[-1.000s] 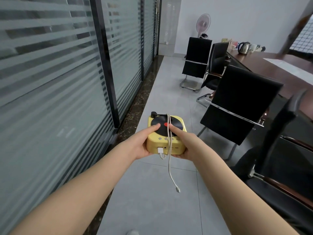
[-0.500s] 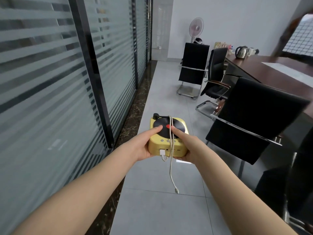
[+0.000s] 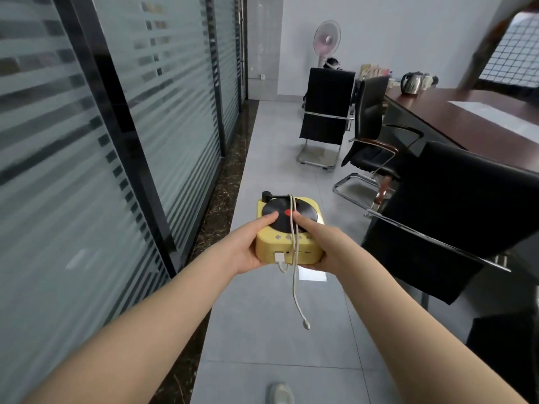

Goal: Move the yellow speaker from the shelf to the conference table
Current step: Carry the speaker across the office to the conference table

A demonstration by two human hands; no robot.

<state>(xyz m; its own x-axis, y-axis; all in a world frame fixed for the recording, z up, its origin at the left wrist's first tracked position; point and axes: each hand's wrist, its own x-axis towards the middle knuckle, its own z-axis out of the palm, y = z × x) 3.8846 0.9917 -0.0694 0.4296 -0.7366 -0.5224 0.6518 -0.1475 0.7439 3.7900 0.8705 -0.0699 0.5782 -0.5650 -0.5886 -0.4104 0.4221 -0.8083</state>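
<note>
The yellow speaker (image 3: 300,248), shaped like a small record player with a black disc and red centre on top, is held out in front of me above the grey floor. My left hand (image 3: 248,246) grips its left side and my right hand (image 3: 326,246) grips its right side, thumbs resting on the disc. A white cable (image 3: 295,287) lies over the top and dangles below the speaker. The dark brown conference table (image 3: 466,112) stretches along the right, behind the chairs.
Black office chairs (image 3: 449,211) stand between me and the table, one close on my right, others (image 3: 326,112) farther ahead. Frosted glass partitions (image 3: 87,170) line the left. A kettle (image 3: 411,82) sits at the table's far end, a fan (image 3: 327,39) behind it. Grey tiled aisle runs ahead.
I have walked forward along the aisle; the near chairs have slid past on the right. Both hands keep the same hold on the speaker.
</note>
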